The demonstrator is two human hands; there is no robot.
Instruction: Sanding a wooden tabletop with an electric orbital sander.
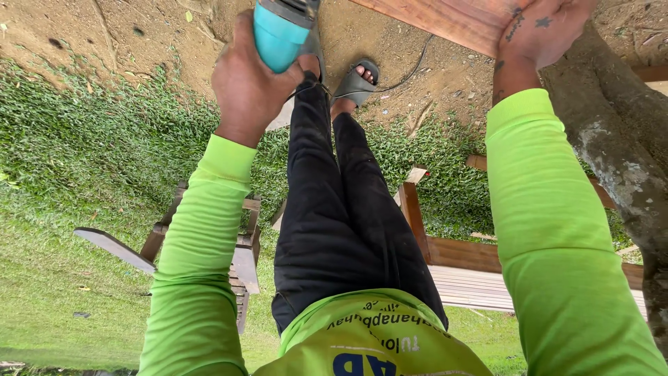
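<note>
My left hand [243, 76] is closed around the body of a turquoise power tool [282, 31], held above bare soil at the top of the view. My right hand [546, 28] lies flat, palm down, on a reddish wooden board [452, 21] at the top right. Both arms wear bright green sleeves. Between them I see my own black trousers [341, 223] and a foot in a grey sandal [358, 80]. The tool's working end is out of frame.
A dark cable [412, 69] trails over the soil beside the foot. A rough tree trunk [616, 153] runs down the right side. Wooden furniture parts [243, 261] and a slatted wooden frame [463, 275] stand on the grass [90, 167].
</note>
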